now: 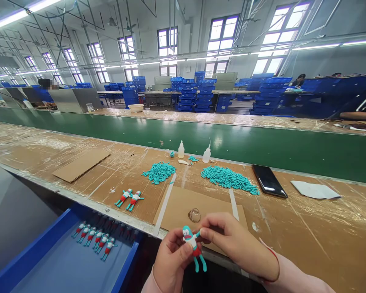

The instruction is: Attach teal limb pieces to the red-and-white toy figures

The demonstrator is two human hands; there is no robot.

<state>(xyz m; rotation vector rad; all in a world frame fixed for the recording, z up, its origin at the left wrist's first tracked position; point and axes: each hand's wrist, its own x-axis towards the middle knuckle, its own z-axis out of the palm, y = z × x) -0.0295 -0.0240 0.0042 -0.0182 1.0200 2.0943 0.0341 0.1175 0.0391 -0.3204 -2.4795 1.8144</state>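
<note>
My left hand [173, 257] is closed around the body of a small toy figure [191, 243] with a turquoise head and legs, a white top and red shorts. With thumb and forefinger my right hand [228, 236] pinches the figure's turquoise arm at its side. Just beyond my hands a small clear cup [194, 215] stands on a cardboard sheet [179, 201]. Two similar finished-looking figures [135, 200] lie on the table to the left. Loose turquoise pieces form a left pile [159, 173] and a larger right pile [228, 179].
Two dropper bottles [181, 149] stand behind the piles, near a green conveyor belt [140, 128]. A black phone [269, 181] and a white paper [314, 189] lie to the right. Several figures rest in a blue bin [64, 264] below the table edge. A cardboard piece [81, 164] lies left.
</note>
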